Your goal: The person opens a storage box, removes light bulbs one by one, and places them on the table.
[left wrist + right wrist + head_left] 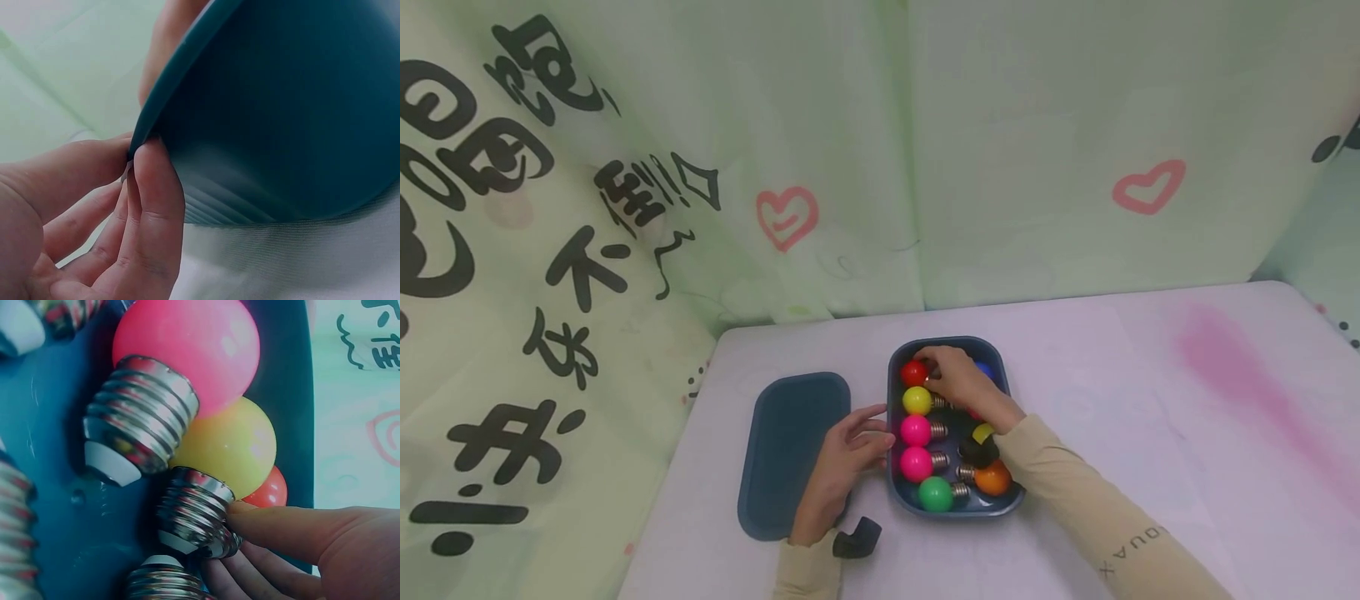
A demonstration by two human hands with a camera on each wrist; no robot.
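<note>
A dark blue tray holds coloured light bulbs with metal screw bases. My left hand is at its left side; in the left wrist view its thumb and forefinger pinch the rim. At the tray's far left corner, my right hand pinches the red light bulb near its base. In the right wrist view, the yellow light bulb partly covers the red one. A pink light bulb, another pink one and a green light bulb continue the left row.
A flat dark blue lid or tray lies left of the bulbs. Along the right row are a blue bulb and an orange bulb, with others partly hidden by my arm. A patterned curtain hangs behind the pale table.
</note>
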